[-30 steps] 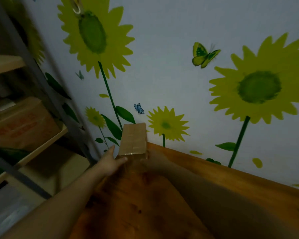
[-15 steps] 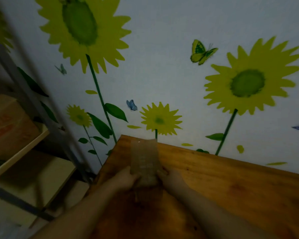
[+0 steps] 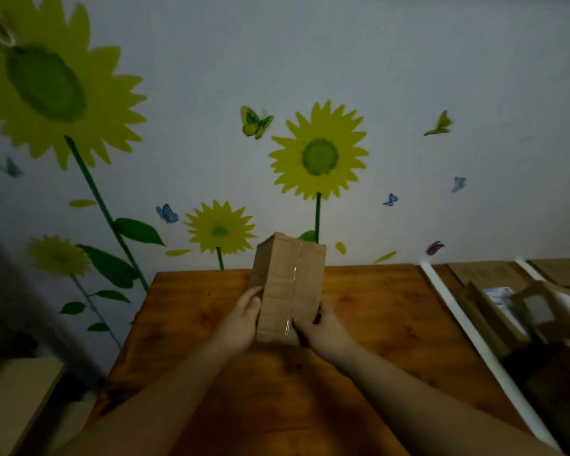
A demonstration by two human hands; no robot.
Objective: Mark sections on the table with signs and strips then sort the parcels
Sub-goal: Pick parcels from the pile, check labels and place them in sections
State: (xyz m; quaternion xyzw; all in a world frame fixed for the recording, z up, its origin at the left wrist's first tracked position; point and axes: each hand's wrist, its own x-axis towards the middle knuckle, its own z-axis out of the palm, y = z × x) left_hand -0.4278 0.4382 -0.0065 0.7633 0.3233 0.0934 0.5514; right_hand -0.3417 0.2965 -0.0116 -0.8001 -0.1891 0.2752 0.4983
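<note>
We hold the parcel [image 3: 290, 291] w/ both grips. The left grip [image 3: 241, 320] curls round its 9 o'clock edge and the right grip [image 3: 323, 330] round the 3 o'clock edge, both near the lower end. It stands upright at mid-frame over the counter [image 3: 392, 340]; can't tell if its base touches the wood. It's taped cardboard, so prob. stiff, light and not fragile. The tape seam down the middle looks slick, so side walls held low seem best. At 3 o'clock a white strip [image 3: 468, 327] lies on the counter, w/ more parcels [image 3: 494, 311] beyond it, blurred. Carrying rightward risks knocking the strip.
</note>
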